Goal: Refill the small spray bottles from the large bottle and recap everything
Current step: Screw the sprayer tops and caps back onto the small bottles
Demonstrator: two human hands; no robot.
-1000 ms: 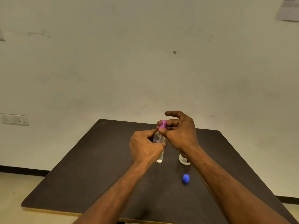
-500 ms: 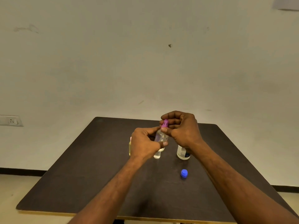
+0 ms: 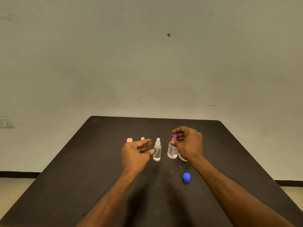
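A small clear spray bottle with a purple top (image 3: 172, 149) stands on the dark table (image 3: 82, 169); my right hand (image 3: 188, 143) pinches its purple spray head from above. Left of it stands a second small spray bottle with a clear nozzle (image 3: 157, 150), untouched. My left hand (image 3: 136, 153) hovers just left of that bottle, fingers relaxed and holding nothing. The large bottle (image 3: 182, 158) is mostly hidden behind my right wrist; only its clear base shows. Its blue cap (image 3: 186, 177) lies loose on the table nearer to me.
Two pink caps or tops (image 3: 129, 140) (image 3: 142, 138) show behind my left hand; what they sit on is hidden. A wall socket (image 3: 5, 122) is on the wall at far left. The table's far edge meets the wall.
The purple-topped bottle has gone from being held in both hands above the table to standing on it. My left hand has let go and drawn away to the left.
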